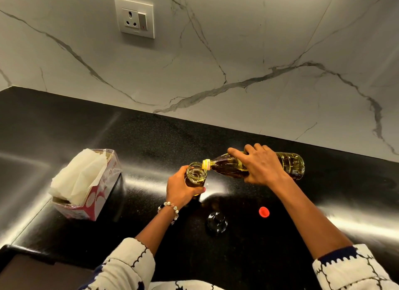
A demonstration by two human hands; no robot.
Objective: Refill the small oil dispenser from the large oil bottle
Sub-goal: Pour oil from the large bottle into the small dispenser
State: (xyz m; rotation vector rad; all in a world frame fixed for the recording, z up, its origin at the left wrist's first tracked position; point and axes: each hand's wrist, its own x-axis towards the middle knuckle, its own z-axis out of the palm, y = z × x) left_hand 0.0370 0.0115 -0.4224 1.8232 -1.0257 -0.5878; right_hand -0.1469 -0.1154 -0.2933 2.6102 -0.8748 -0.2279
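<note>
Here, right hand [261, 166] fingers are gripping the tipped oil bottle [289, 162], pouring into the jar [195, 174] the left hand [181, 187] fingers are clasping.

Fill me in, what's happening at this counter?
A person is topping up a small oil dispenser from a large oil bottle. The left hand grips the open dispenser upright on the black counter; the right hand holds the bottle tipped nearly flat, its yellow neck at the dispenser's mouth. The red cap and a dark glass lid lie nearby; a tissue box sits off to the left.
</note>
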